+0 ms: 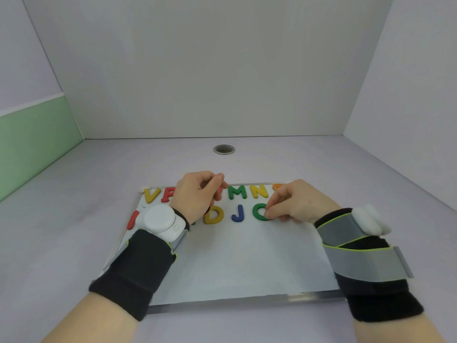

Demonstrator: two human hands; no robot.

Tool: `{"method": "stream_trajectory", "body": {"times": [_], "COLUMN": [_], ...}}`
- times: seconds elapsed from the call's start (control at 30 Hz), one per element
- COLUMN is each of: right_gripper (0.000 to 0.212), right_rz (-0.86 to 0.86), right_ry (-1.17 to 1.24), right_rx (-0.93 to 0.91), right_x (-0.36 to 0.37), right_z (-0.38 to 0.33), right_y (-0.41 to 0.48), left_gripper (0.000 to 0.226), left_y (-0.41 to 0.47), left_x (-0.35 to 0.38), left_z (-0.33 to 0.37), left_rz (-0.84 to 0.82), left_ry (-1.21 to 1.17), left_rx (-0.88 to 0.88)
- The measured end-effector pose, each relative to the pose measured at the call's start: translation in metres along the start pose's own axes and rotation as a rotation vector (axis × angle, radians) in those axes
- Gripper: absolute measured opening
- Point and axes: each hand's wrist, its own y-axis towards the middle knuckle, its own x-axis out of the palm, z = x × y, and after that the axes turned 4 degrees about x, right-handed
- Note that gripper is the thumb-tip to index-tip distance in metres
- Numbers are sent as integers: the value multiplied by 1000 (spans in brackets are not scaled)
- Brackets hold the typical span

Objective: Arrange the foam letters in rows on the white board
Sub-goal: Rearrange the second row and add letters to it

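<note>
From the head camera I look into a pale lilac booth with plain walls, and its lilac worktop point(74, 199) carries the flat white board point(242, 258) close in front of me. Along the board's far edge runs the first row of foam letters: a yellow foam V point(151, 195), a green foam M point(237, 192), a yellow foam N point(259, 191). A second row sits just below, with a yellow foam D point(214, 215), a blue foam J point(238, 214) and a green foam O point(259, 212), evenly spaced so the row reads straight. My right hand point(294, 204) has its fingers point(268, 214) pinched on the O's right edge, I judge to seat it in line. My left hand point(197, 191) hovers over the first row, fingers curled; whether they hold anything I cannot tell.
</note>
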Motion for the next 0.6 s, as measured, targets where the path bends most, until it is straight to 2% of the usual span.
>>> {"method": "stream_trajectory", "body": {"times": [0.1,0.3,0.6], "right_gripper": [15,43,35], "right_rz": [33,7,3], "right_ry": [-58,-200,-217], "right_rx": [-31,-79,-129], "right_x": [-1,5,10], "right_z": [0,1,3], "right_y": [2,4,10], "left_gripper": [30,32,33], "left_y": [0,0,0], "left_x": [0,0,0], "left_z": [0,0,1], "left_rz": [-2,-3,-8], "left_ry": [-9,-11,-6], "left_rx": [1,-5,-11]}}
